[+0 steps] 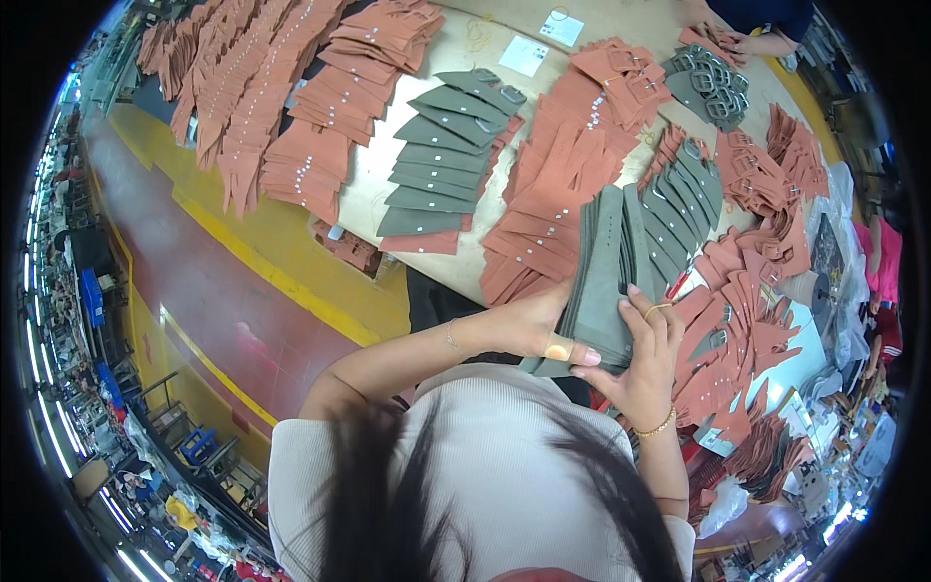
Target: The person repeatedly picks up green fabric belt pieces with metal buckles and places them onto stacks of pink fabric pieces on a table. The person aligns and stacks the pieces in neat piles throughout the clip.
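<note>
My left hand (545,325) and right hand (642,341) are grasping a stack of green leather-like strips (596,276) over the near edge of the table (364,204), right of middle. The strips are looking smooth and flat, so if I'm squeezing unevenly, some could be slipping out. Thin orange-brown strips (742,339) are spreading messily on the right; mine could be mixing in.

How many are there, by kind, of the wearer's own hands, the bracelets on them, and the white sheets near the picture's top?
Hands: 2 (left hand, right hand, both on green pieces)
Bracelets: 2
White sheets: 2
Total: 6
</note>
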Action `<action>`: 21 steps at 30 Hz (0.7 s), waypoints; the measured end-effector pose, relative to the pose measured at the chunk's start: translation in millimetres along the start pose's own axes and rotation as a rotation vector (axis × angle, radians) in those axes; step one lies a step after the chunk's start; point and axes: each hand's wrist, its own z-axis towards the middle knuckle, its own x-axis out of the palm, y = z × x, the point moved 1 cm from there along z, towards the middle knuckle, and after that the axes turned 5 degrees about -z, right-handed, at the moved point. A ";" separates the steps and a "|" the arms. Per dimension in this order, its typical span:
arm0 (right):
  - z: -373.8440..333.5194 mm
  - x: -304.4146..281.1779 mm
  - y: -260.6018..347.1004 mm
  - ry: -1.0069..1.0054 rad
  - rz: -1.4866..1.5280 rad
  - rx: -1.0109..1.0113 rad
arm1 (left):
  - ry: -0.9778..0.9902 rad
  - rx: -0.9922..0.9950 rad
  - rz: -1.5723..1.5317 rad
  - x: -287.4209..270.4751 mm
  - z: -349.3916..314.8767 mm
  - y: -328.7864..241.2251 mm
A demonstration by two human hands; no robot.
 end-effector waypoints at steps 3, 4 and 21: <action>-2.9 -7.0 -13.1 -0.041 0.014 -0.004 | -0.002 -0.014 -0.065 10.8 15.4 -4.0; -2.8 -5.3 -16.8 -0.056 0.020 -0.003 | -0.003 -0.005 -0.044 11.0 19.3 -4.3; 4.0 72.0 -36.6 -0.222 0.034 -0.052 | -0.055 -0.106 0.137 -43.6 7.5 45.3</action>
